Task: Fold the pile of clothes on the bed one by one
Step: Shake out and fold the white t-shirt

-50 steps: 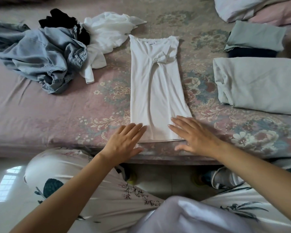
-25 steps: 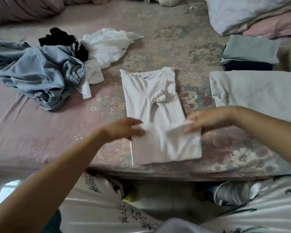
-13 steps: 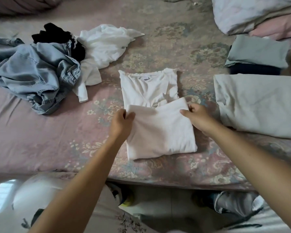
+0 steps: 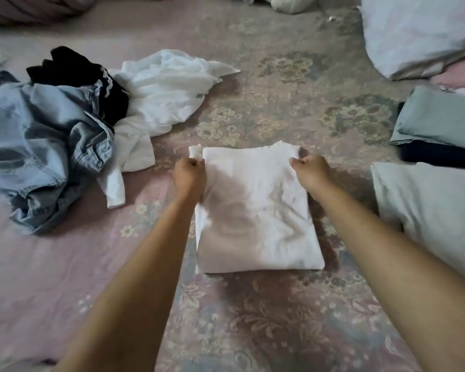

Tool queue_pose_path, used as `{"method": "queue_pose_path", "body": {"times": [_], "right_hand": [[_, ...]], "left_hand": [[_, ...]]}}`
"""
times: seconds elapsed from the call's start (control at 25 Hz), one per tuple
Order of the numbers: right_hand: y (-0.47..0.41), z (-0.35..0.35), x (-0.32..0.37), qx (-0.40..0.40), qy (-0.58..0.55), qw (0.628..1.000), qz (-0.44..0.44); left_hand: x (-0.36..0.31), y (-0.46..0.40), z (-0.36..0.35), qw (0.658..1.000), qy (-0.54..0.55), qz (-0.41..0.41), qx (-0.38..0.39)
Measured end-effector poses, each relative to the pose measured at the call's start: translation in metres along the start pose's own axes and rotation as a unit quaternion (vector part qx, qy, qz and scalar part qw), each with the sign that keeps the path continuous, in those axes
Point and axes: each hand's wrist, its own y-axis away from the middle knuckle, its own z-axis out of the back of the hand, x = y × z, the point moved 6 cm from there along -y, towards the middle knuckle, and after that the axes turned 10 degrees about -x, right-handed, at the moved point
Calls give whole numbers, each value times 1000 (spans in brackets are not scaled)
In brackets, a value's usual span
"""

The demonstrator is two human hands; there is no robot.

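White shirt point(image 4: 255, 210) lies folded into a squarish packet in the middle of the bed point(image 4: 65, 277), straight ahead of the person, between the two forearms. Its slightly longer axis runs away from the body; the fold line is at the near edge, the loose hem and collar edges at the far edge.

Left hand point(image 4: 189, 174) pinches the far left corner of the top layer, fingers curled onto the cloth. Right hand point(image 4: 308, 170) pinches the far right corner the same way. Both sit at the packet's far edge, level with each other, neither nearer than the other. A small tab of the lower layer pokes out past the left corner.

Judgement: the half-fold is being laid down and squared. The next move depends on that far edge: let go there, smooth, then carry the packet off.

Folded things lie to the right: large pale grey piece point(image 4: 435, 210), and beyond it a grey-green piece on a dark one point(image 4: 438, 122). Right hand is nearer that side.

Unfolded pile to the left: denim garment point(image 4: 43, 146), black garment point(image 4: 73, 68), crumpled white garment point(image 4: 167, 89). Several items still to do.
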Motion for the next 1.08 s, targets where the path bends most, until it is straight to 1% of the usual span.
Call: {"method": "queue_pose_path", "body": {"times": [0.08,0.2,0.24,0.36,0.44,0.56,0.68,0.76,0.8,0.88,0.92,1.0,1.08], "right_hand": [[-3,-8,-7,-20,63,997,27],[-3,-6,1,-93,76,989,83],[-3,-8,2,-104,80,987,98],[1,-20,1,-86,161,973,140],[0,-20,0,-85,185,967,156],[-1,-18,2,-75,185,968,155],[-4,-14,4,-56,189,973,121],[-6,-13,10,-47,194,973,117],[-7,-13,12,-51,194,972,119],[-11,-11,14,-72,198,968,134],[-10,-12,13,-77,216,961,153],[-6,-18,6,-63,266,942,196],[-4,-23,2,-52,304,928,211]], "left_hand": [[3,3,-4,999,5,-16,-48],[-3,3,2,990,2,-65,-127],[-3,2,1,988,-16,-74,-136],[5,11,-7,978,-139,-93,-121],[4,13,-8,974,-172,-94,-117],[4,9,-5,980,-158,-72,-95],[9,-3,-3,992,-107,-36,-55],[4,-5,-2,993,-87,-66,-40],[0,-4,0,992,-77,-83,-52],[-3,-1,6,987,-69,-99,-102],[-3,3,6,983,-95,-107,-113],[4,10,0,973,-182,-111,-87],[8,9,-3,966,-229,-103,-63]]}}
